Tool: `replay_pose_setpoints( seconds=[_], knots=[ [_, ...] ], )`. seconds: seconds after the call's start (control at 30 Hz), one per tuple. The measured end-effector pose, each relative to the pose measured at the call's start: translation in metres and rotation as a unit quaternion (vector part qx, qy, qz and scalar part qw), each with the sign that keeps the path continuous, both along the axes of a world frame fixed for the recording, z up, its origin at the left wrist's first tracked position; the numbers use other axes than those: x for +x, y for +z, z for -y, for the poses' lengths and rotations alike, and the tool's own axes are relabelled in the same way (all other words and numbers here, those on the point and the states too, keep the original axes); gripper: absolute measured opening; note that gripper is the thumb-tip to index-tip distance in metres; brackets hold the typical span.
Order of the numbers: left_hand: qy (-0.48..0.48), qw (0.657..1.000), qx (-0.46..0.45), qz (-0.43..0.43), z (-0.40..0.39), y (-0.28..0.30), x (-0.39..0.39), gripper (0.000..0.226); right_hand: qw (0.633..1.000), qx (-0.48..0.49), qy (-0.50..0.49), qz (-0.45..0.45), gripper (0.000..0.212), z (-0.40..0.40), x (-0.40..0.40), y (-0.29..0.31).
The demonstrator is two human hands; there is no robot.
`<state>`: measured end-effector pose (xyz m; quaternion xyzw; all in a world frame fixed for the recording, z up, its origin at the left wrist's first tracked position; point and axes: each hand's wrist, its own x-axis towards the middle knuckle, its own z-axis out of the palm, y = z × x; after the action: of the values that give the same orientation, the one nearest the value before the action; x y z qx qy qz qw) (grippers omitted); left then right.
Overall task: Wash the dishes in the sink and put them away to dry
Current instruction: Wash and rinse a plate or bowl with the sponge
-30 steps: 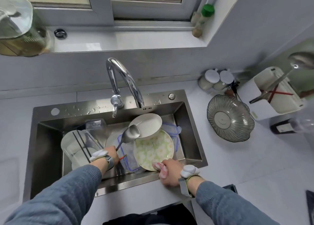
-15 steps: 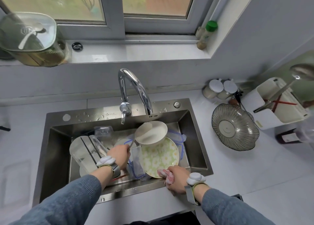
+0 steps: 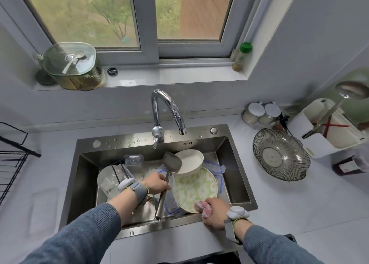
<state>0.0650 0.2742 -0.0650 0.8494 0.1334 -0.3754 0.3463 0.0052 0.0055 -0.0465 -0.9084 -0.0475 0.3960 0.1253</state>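
The steel sink (image 3: 87, 180) holds several dishes. My left hand (image 3: 156, 184) grips the handle of a steel ladle (image 3: 171, 161), whose bowl stands raised over the white bowl (image 3: 189, 161). That bowl leans on a green-and-white flowered plate (image 3: 196, 189). My right hand (image 3: 214, 211) clutches a pink cloth (image 3: 204, 208) at the plate's near edge, by the sink's front rim. A clear jug (image 3: 111, 179) and a clear container (image 3: 134, 162) lie at the sink's left. The faucet (image 3: 169, 112) arches over the middle, with no water running.
A black wire drying rack (image 3: 12, 160) stands on the counter at the far left. To the right sit a ribbed glass bowl (image 3: 281, 154), a white utensil holder (image 3: 327, 130) and two small jars (image 3: 259, 114). A lidded glass pot (image 3: 73, 68) and a green-capped bottle (image 3: 242, 56) stand on the windowsill.
My left hand has lifted the ladle higher out of the sink, its handle now pointing down toward the front rim. My right hand has stayed on the cloth. The camera has tilted up.
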Motion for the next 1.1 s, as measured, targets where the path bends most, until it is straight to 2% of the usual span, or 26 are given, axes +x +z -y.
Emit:
replay_pose_setpoints(
  seconds=[0.1,0.23,0.3,0.37,0.5,0.53,0.63,0.7,0.8,0.93,1.0,1.1],
  knots=[
    [0.101,0.991,-0.085,-0.012,0.006,0.004,-0.003,0.013,1.000,0.004,0.002,0.011,0.033,0.001,-0.002,0.001],
    [0.223,0.954,-0.191,-0.053,0.019,0.018,-0.020,0.010,1.000,0.001,0.002,0.029,0.020,0.000,-0.006,0.008],
    [0.265,0.932,-0.239,-0.065,0.024,0.022,-0.031,0.013,0.999,-0.003,0.008,0.042,0.026,-0.003,-0.011,0.010],
    [0.308,0.912,-0.261,-0.072,0.025,0.025,-0.040,0.014,0.999,-0.006,0.000,0.052,0.027,-0.004,-0.016,0.004],
    [0.368,0.883,-0.271,-0.107,0.017,0.032,-0.058,0.008,0.999,-0.016,-0.018,0.048,0.011,-0.007,-0.020,-0.005],
    [0.374,0.878,-0.275,-0.115,0.014,0.032,-0.061,0.007,0.999,-0.016,-0.022,0.044,0.016,-0.008,-0.020,0.002],
    [0.363,0.890,-0.252,-0.115,0.001,0.032,-0.069,0.012,0.999,-0.015,-0.023,0.020,0.025,-0.009,-0.015,0.014],
    [0.331,0.911,-0.223,-0.105,-0.006,0.033,-0.073,0.018,0.998,0.000,-0.066,0.015,0.020,-0.007,-0.009,0.008],
    [0.299,0.930,-0.194,-0.092,-0.014,0.041,-0.081,0.014,0.989,0.033,-0.144,0.023,0.042,0.001,-0.001,-0.020],
    [0.309,0.922,-0.216,-0.091,-0.024,0.059,-0.092,0.017,0.970,0.104,-0.213,0.046,0.037,-0.002,0.005,-0.015],
    [0.306,0.919,-0.228,-0.099,-0.026,0.071,-0.096,0.010,0.952,0.152,-0.254,0.075,0.030,-0.010,0.003,0.001],
    [0.273,0.930,-0.229,-0.086,-0.029,0.080,-0.100,0.022,0.919,0.215,-0.314,0.101,0.020,-0.020,0.003,0.014]
  ],
)
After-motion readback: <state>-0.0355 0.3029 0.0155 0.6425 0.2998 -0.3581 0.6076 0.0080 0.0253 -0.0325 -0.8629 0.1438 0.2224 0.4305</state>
